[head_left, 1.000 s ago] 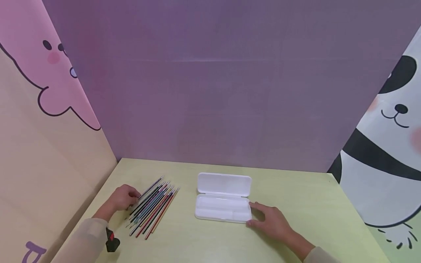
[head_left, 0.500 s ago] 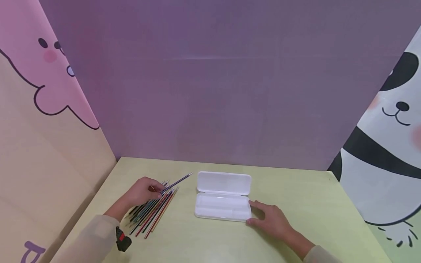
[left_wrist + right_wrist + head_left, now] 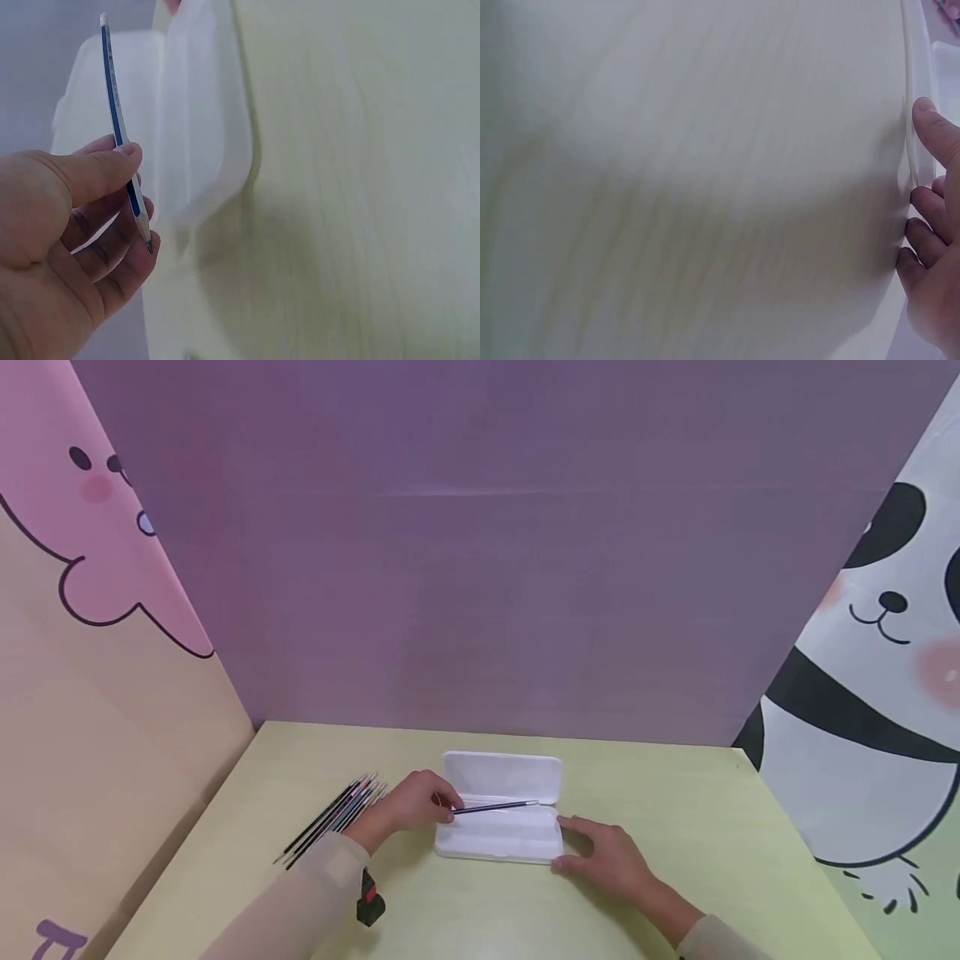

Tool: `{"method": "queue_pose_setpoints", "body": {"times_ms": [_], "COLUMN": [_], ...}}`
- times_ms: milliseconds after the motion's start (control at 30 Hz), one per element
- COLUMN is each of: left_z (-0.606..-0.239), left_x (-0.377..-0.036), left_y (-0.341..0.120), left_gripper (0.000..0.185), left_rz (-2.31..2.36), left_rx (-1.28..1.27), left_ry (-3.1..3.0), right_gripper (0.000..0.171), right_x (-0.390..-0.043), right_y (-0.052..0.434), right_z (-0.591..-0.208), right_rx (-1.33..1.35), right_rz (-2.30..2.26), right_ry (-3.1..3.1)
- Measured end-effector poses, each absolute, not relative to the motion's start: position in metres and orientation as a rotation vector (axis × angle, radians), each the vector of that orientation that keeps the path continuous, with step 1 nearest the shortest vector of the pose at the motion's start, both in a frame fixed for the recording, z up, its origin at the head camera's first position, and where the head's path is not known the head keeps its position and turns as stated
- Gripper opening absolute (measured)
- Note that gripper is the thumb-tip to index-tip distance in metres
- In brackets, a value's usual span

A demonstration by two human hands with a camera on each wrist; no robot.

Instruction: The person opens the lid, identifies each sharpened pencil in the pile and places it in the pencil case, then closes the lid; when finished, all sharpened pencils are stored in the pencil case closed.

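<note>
A white plastic pencil case [image 3: 498, 835] lies open on the yellow-green table, lid [image 3: 501, 775] folded back. My left hand [image 3: 420, 802] pinches one thin blue pen refill [image 3: 495, 807] and holds it level over the case's tray. In the left wrist view the refill [image 3: 120, 127] sits between thumb and fingers beside the case [image 3: 202, 127]. My right hand [image 3: 600, 853] rests against the case's right end, fingers touching its edge [image 3: 913, 142]. A bunch of several thin refills [image 3: 330, 817] lies on the table to the left.
Purple board stands behind the table [image 3: 675, 827], a pink cartoon panel at left, a panda panel at right. A small black and red device [image 3: 369, 900] is strapped at my left wrist.
My left hand picked one refill from the bunch and carried it right, from above the pile to over the open case. The right hand stayed at the case's end.
</note>
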State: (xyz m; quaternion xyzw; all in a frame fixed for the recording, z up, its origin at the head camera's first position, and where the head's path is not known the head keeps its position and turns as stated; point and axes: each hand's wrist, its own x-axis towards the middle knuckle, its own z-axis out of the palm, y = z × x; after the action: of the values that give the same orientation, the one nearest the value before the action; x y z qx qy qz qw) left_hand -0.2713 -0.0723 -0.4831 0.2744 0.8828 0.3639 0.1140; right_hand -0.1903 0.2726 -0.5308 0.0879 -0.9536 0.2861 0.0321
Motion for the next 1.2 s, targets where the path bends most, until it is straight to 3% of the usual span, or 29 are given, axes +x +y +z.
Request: {"method": "queue_pose_setpoints", "body": {"times_ms": [333,1200], "left_z": [-0.494,-0.499], "left_x": [-0.268,-0.276], "left_y": [-0.030,-0.023], "left_gripper": [0.015,0.008], "left_rz": [0.899,0.610], "left_rx": [0.748,0.807], "left_ry": [2.675,2.792], "right_gripper": [0.067,0.069], "right_x": [-0.191,-0.190], "right_y": [0.270,0.269], "right_z": [-0.529,-0.530], "right_rx": [0.256,0.229], "right_rz": [0.884,0.848], "right_ry": [-2.941,-2.962]}}
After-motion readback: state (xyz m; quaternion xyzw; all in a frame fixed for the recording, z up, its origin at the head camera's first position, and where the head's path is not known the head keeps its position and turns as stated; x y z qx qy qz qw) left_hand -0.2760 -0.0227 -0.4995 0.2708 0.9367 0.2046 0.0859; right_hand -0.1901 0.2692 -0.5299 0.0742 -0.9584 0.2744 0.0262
